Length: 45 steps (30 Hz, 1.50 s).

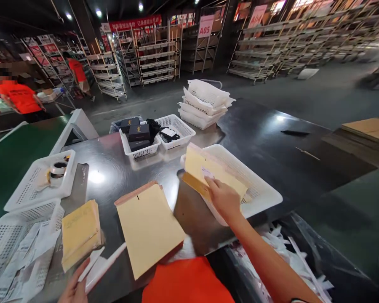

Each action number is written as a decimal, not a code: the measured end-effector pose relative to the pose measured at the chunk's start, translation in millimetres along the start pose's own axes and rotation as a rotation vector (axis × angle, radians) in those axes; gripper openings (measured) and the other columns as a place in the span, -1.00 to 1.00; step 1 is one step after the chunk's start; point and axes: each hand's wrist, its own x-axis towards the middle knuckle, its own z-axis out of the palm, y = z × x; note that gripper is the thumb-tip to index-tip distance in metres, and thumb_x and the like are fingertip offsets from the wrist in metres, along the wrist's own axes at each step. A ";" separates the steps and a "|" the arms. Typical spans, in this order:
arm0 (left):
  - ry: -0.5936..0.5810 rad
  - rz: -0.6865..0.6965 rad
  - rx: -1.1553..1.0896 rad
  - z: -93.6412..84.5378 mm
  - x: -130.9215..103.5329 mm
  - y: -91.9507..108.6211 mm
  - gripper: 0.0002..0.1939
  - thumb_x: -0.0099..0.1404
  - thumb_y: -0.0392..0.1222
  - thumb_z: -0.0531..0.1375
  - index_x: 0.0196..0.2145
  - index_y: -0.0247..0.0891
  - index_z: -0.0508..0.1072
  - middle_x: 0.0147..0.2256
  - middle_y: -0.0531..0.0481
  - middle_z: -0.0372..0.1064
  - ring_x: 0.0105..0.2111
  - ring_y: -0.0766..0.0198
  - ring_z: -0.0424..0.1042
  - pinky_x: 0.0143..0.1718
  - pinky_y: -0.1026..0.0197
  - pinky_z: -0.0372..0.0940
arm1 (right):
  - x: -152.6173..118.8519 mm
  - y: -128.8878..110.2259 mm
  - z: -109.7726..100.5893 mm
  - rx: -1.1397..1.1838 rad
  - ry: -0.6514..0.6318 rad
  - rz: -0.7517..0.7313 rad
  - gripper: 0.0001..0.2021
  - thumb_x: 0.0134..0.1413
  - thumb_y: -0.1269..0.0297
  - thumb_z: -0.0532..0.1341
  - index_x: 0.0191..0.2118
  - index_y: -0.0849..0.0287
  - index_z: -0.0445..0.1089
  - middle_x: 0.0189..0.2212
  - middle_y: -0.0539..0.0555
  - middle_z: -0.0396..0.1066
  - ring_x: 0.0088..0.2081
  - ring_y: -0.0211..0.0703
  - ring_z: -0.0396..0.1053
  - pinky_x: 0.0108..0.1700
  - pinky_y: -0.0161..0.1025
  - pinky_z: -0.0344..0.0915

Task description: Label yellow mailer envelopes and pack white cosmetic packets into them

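Observation:
My right hand (222, 198) reaches forward and holds a yellow padded envelope (208, 170) with a small white label, at the near edge of a white plastic basket (259, 191). My left hand (74, 288) is at the table's near edge, its fingers on white paper strips (97, 263), just below a small stack of yellow envelopes (80, 231). A larger stack of yellow envelopes (148, 227) lies between my hands on the dark metal table (255, 130).
Two baskets hold black boxes (139, 132) and dark items (169, 134); empty baskets are stacked behind (205, 103). At left, a basket with tape rolls (58, 168) and one with papers (15, 252). A bin of paper scraps (290, 256) stands at right. People in orange stand far left by shelving.

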 end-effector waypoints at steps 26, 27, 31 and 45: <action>-0.755 0.011 -0.311 108.9 -85.7 11.9 -0.36 -0.14 0.27 0.37 -0.20 -0.23 0.52 -0.10 -0.19 0.53 -0.04 -0.03 0.48 -0.07 0.10 0.40 | -134.5 14.8 33.8 0.639 -0.560 0.133 -0.57 0.20 0.24 -0.01 0.16 0.14 0.25 0.04 0.24 0.39 -0.05 0.03 0.42 0.01 -0.05 0.31; -0.748 -0.021 -0.288 105.5 -75.7 11.1 -0.37 -0.14 0.26 0.38 -0.21 -0.24 0.53 -0.12 -0.17 0.54 -0.07 -0.02 0.50 -0.10 0.11 0.42 | -148.0 41.0 32.6 0.593 -0.576 0.246 -0.57 0.21 0.10 -0.02 0.11 0.13 0.29 -0.05 0.22 0.46 -0.15 0.04 0.46 -0.06 -0.03 0.34; -0.656 -0.060 -0.208 94.5 -42.1 11.2 -0.45 -0.17 0.13 0.41 -0.25 -0.25 0.56 -0.17 -0.12 0.56 -0.08 0.00 0.50 -0.11 0.11 0.43 | -207.0 135.9 25.9 0.300 -0.590 0.692 -0.43 0.18 -0.15 -0.18 -0.32 0.10 0.44 -0.41 0.22 0.50 -0.29 0.16 0.47 -0.20 0.03 0.36; -0.418 -0.252 -0.217 135.5 0.7 15.2 -0.62 0.18 -0.09 0.25 -0.09 -0.36 0.44 0.02 -0.31 0.44 0.12 -0.02 0.37 0.10 0.02 0.30 | -136.5 -17.7 88.1 0.999 -0.525 0.222 -0.58 0.11 0.00 0.11 0.00 0.10 0.41 -0.01 0.22 0.44 0.01 0.13 0.39 0.10 0.08 0.31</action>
